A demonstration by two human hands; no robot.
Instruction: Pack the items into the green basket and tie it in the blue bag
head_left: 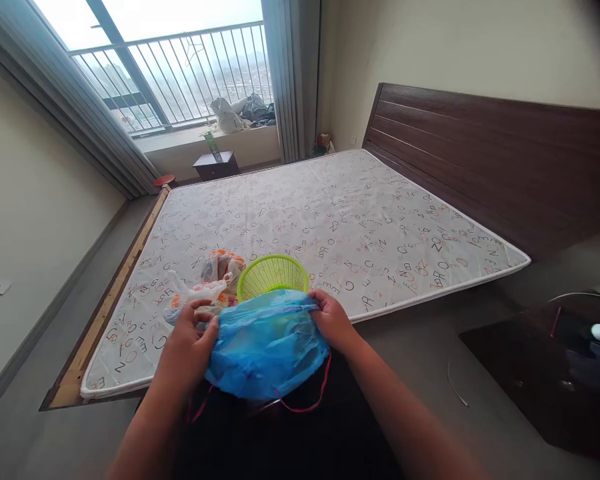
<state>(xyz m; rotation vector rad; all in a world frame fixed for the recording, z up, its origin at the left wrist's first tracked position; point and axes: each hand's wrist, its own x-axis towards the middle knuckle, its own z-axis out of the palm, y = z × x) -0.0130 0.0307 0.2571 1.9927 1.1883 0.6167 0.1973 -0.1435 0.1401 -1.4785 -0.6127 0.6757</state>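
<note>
A translucent blue plastic bag point(267, 350) with red drawstrings hangs between my two hands, just in front of the bed's edge. My left hand point(193, 343) pinches its left rim with curled fingers. On the other side my right hand point(331, 320) grips the top right corner between thumb and fingers. Something pale green shows faintly through the plastic, too blurred to name. Right behind the bag stands a lime-green plastic basket point(273, 270), its lower front hidden. White and orange plastic bags point(200, 290) with unclear contents lie left of the basket.
The letter-printed mattress point(300, 207) spreads ahead, with a dark wooden headboard point(480, 147) on the right. A dark low table point(545, 373) holding a white ball stands at right. A small nightstand point(217, 167) is near the window.
</note>
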